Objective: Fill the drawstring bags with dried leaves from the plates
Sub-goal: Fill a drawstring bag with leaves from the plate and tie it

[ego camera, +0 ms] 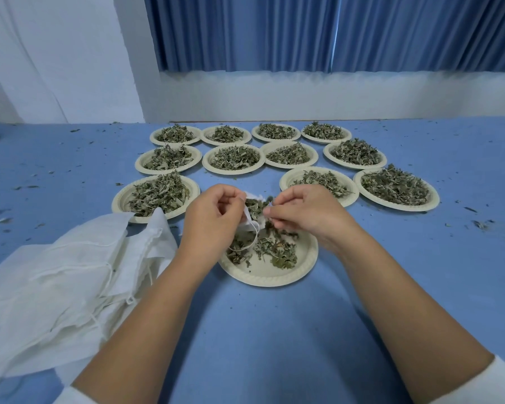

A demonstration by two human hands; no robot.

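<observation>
Blue-covered tabletop (260,330), strewn with leaf crumbs; pleated blue curtains (333,30) and a white wall behind.

Head view (sole view).

Item in hand: one small white fabric drawstring bag (252,221), held just above the near pale round paper plate (263,279), with its cord loop dangling onto the plate. The left hand (213,211) pinches the bag's rim. The right hand (301,211) pinches what appears to be a tuft of dried green leaves (274,246) at the mouth.

Handling note: keep the mouth wide and over the plate so spills land there. Feed small tufts and press them down, leaving slack for the cord.

Count:
- Plates, twelve: eleven heaped, in three rows beyond, and one near, thinly covered.
- Hands, two.
- Spare flat white bags (70,272): one overlapping heap at left, number not countable.
</observation>
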